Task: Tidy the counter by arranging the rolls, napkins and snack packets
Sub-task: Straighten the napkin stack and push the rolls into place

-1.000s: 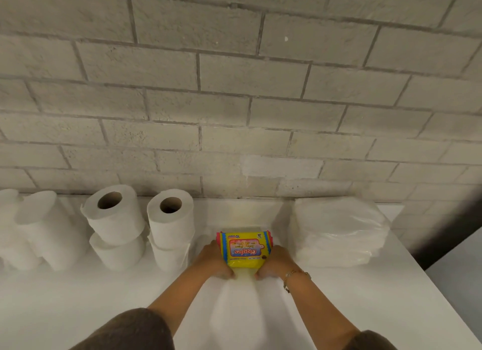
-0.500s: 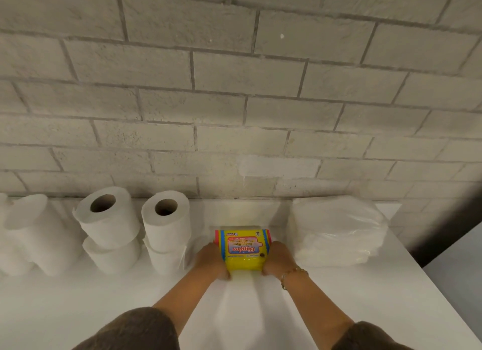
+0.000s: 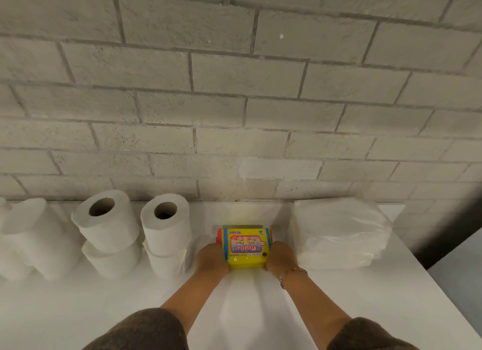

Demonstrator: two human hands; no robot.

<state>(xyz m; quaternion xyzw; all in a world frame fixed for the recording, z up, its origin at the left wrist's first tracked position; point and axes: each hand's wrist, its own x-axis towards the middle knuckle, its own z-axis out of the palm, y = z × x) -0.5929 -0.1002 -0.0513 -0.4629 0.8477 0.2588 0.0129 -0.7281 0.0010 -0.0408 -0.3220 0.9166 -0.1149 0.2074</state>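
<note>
**A:** What's different from a second ago?

**B:** Very little. Far to the left of the left grip, the toilet rolls [image 3: 104, 219] stand in stacks of two along the brick wall [image 3: 234, 88]. The nearest stack [image 3: 165, 224] is just beside that grip and, as far as I can tell, apart from it. None of the rolls have shifted. Only the view has drifted a touch.

**A:** And the left grip itself?

**B:** The left grip [image 3: 211, 258] is closed on the left end of the yellow packet [image 3: 245, 248], with its fingers wrapped round the side. It was the same in both earlier pictures.

**A:** Where is the packet?

**B:** It lies between the two grips, flat on the white surface [image 3: 78, 310] with its label up. It has kept nearly the same spot throughout. A red edge beneath it hints that several packets are stacked, though I can't be sure.

**A:** And the right side?

**B:** The right grip [image 3: 280, 258], with a bracelet [image 3: 292, 272] at the wrist, clasps the packet's right end. Just to the right of that grip, the bagged napkins [image 3: 339, 232] sit by the wall. They are near the grip, and I can't tell whether they touch it.

**A:** What does that mean for the tidying?

**B:** Since nothing has travelled, I'd judge the packet is being squared up in its slot, not carried anywhere. The rolls, packet and napkins already form one row, so here the only step left looks like letting go.
</note>
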